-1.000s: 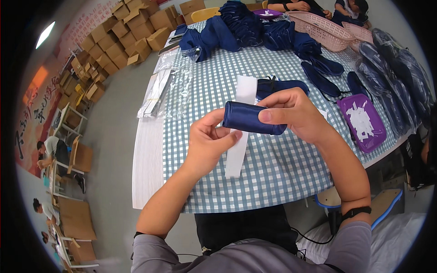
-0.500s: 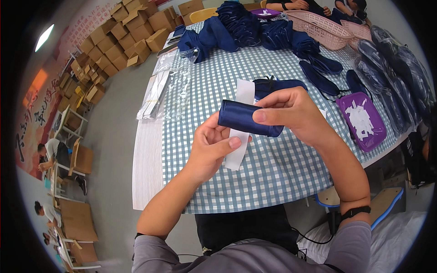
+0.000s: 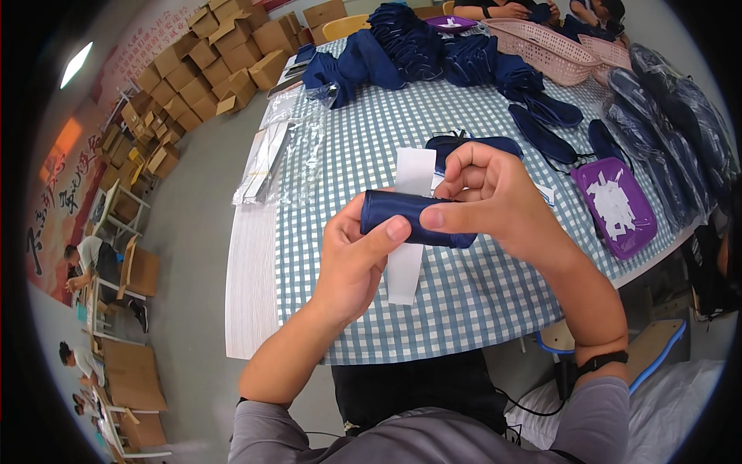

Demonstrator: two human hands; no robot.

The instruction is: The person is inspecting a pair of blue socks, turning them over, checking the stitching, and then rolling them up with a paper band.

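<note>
A tightly rolled navy satin cloth (image 3: 407, 210) lies sideways between my two hands, above the table. My left hand (image 3: 349, 259) is closed on its left part, thumb pressed on the front and fingers hidden behind. At the right part, my right hand (image 3: 495, 203) pinches it with the thumb in front; its other fingers curl above. A white paper strip (image 3: 406, 274) runs upright behind the roll, sticking out above and below it. Just beyond my right hand, a flat navy cloth piece (image 3: 495, 144) with a black cord lies on the table.
A purple tray (image 3: 648, 232) of white paper slips stands at the right, near navy pieces in clear plastic (image 3: 665, 147). Navy cloth pieces (image 3: 402, 42) are heaped at the back beside a pink basket (image 3: 533, 48). Clear bags and paper strips (image 3: 263, 162) lie left on the checkered tablecloth (image 3: 348, 332).
The roll and strip have come slightly down and left. My left thumb has moved from the strip onto the roll, and my right fingers have curled up off its top.
</note>
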